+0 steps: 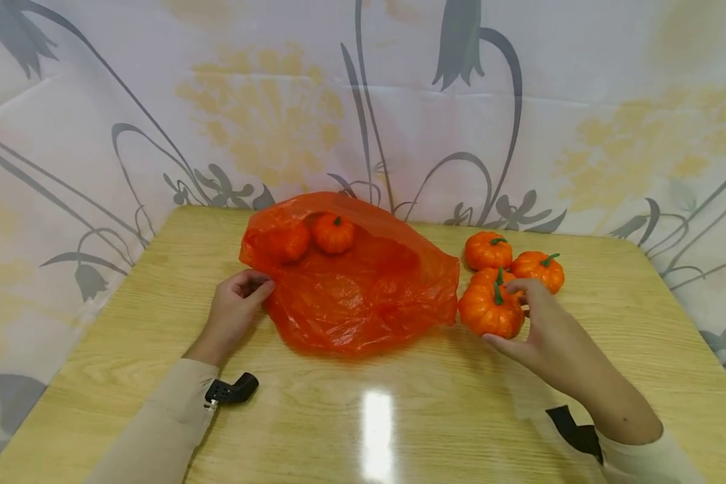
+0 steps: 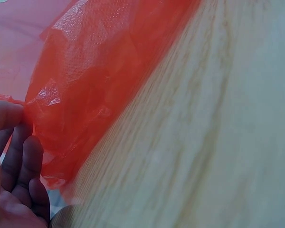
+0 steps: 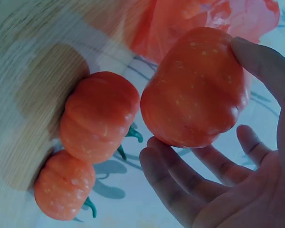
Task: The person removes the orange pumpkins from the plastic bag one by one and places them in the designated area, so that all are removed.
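Note:
An orange-red plastic bag (image 1: 363,302) lies spread on the table with its mouth open. Inside it, at the back left, sit a small toy pumpkin (image 1: 334,234) and a second one (image 1: 287,242). My left hand (image 1: 236,306) pinches the bag's left edge between thumb and forefinger; the bag (image 2: 95,85) hangs from it in the left wrist view. Beside the bag's right end, my right hand (image 1: 547,329) holds an orange pumpkin (image 1: 490,314) with a green stem. The right wrist view shows thumb and fingertips on opposite sides of this pumpkin (image 3: 194,90).
Three more pumpkins cluster right of the bag: one at the back (image 1: 487,251), one to its right (image 1: 538,270), and one partly hidden behind the held pumpkin. A flower-patterned cloth (image 1: 387,121) hangs behind the wooden table (image 1: 302,430).

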